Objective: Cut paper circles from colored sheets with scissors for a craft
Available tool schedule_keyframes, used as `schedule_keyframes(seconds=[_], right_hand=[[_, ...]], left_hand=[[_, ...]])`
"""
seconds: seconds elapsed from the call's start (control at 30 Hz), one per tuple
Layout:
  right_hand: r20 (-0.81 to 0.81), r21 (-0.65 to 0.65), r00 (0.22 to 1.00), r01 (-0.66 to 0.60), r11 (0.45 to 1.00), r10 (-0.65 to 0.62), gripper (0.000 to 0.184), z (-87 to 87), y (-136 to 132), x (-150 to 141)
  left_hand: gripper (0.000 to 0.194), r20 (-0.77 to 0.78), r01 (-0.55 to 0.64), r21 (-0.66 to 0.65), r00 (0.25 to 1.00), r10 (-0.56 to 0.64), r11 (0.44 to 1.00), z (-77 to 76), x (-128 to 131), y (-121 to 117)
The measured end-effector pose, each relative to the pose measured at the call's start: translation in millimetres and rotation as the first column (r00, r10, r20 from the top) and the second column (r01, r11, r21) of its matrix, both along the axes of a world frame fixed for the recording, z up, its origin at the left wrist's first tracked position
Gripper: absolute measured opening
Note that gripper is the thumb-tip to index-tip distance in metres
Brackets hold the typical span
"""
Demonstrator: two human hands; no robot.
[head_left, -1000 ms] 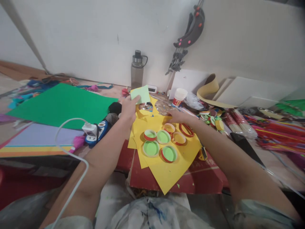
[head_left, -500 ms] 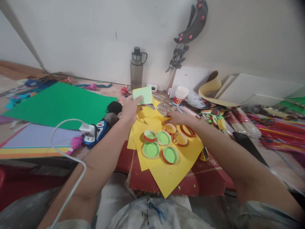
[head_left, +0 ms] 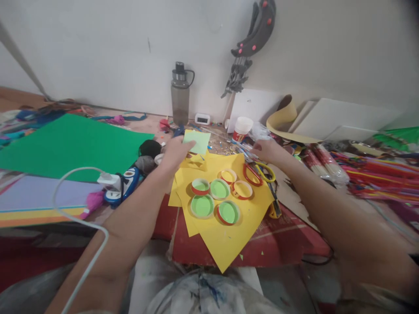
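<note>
My left hand (head_left: 179,150) pinches a small light green paper piece (head_left: 197,141) between thumb and fingers, with a yellow edge showing behind it. My right hand (head_left: 266,150) is over the clutter right of the yellow paper sheets (head_left: 225,244), close to several thin sticks or pens (head_left: 244,149); its fingertips are too unclear to tell if they grip anything. Several shallow paper-cup rings lie on the yellow sheets, some around light green discs (head_left: 202,206), others around yellow (head_left: 242,190). A red loop (head_left: 252,175) and yellow-handled scissors (head_left: 266,172) lie at their right edge.
Left are a green sheet (head_left: 72,144), a blue power strip (head_left: 122,187) with a white cable, and dark yarn balls (head_left: 150,148). A bottle (head_left: 180,98), small clock (head_left: 202,118) and paper cup (head_left: 242,128) stand behind. Colourful pipe cleaners (head_left: 376,179) lie right.
My right hand has left the yellow paper's upper edge and moved right, exposing the scissors. My left hand still holds the green paper, now slightly lower. The view has shifted slightly.
</note>
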State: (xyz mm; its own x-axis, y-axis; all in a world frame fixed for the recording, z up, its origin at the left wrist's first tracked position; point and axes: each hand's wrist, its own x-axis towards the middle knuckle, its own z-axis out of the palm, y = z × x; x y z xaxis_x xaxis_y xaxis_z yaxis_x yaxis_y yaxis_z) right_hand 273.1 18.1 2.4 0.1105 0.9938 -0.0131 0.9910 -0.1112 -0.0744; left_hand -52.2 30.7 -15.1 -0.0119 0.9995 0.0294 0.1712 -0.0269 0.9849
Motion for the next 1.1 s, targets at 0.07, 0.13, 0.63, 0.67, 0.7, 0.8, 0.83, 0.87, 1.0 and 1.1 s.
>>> schedule_keyframes(seconds=[0.07, 0.13, 0.63, 0.67, 0.7, 0.8, 0.83, 0.87, 1.0, 1.1], right_hand=[[0.099, -0.11, 0.995, 0.015, 0.994, -0.004, 0.035, -3.4, -11.6, 4.8], [0.176, -0.182, 0.984, 0.016, 0.983, 0.016, 0.044, -10.0, -23.6, 1.7], [0.22, -0.197, 0.975, 0.0, 0.98, 0.044, 0.05, -36.4, -36.4, -15.0], [0.205, -0.186, 0.978, 0.003, 0.983, 0.036, 0.05, -37.4, -35.9, -13.9], [0.186, -0.17, 0.982, 0.014, 0.985, 0.018, 0.05, -37.3, -35.8, -13.1], [0.104, -0.088, 0.994, 0.053, 0.995, -0.044, 0.049, -28.9, -38.1, -12.3], [0.07, -0.042, 0.995, 0.067, 0.997, -0.064, 0.048, -23.7, -39.5, -12.0], [0.036, 0.016, 0.996, 0.082, 0.997, -0.082, 0.047, -17.5, -41.2, -11.1], [-0.102, 0.275, 0.984, 0.167, 0.947, -0.144, 0.046, 9.2, -47.2, -1.7], [-0.198, 0.372, 0.967, 0.227, 0.9, -0.162, 0.046, 21.8, -51.9, 6.5]], left_hand=[[0.019, -0.304, 0.024, 0.027, 0.953, -0.015, 0.999, 2.3, -0.5, -1.8], [0.02, -0.546, 0.093, 0.062, 0.837, -0.044, 0.994, 1.4, -0.3, -1.1], [0.046, -0.91, 0.348, -0.068, 0.362, -0.201, 0.935, -17.5, 14.0, 3.5], [0.048, -0.915, 0.352, -0.079, 0.346, -0.208, 0.933, -16.1, 14.7, 2.4], [0.049, -0.917, 0.358, -0.088, 0.335, -0.216, 0.929, -15.3, 15.1, 1.9], [0.048, -0.915, 0.403, -0.072, 0.337, -0.221, 0.912, -17.9, 14.0, 4.0], [0.046, -0.913, 0.419, -0.054, 0.347, -0.215, 0.906, -20.5, 12.9, 5.9], [0.043, -0.91, 0.433, -0.033, 0.359, -0.206, 0.901, -23.5, 11.6, 8.2], [0.035, -0.904, 0.456, 0.0, 0.38, -0.195, 0.89, -34.6, 6.6, 17.7], [0.039, -0.89, 0.452, -0.009, 0.403, -0.213, 0.892, -35.6, 5.2, 20.9]])
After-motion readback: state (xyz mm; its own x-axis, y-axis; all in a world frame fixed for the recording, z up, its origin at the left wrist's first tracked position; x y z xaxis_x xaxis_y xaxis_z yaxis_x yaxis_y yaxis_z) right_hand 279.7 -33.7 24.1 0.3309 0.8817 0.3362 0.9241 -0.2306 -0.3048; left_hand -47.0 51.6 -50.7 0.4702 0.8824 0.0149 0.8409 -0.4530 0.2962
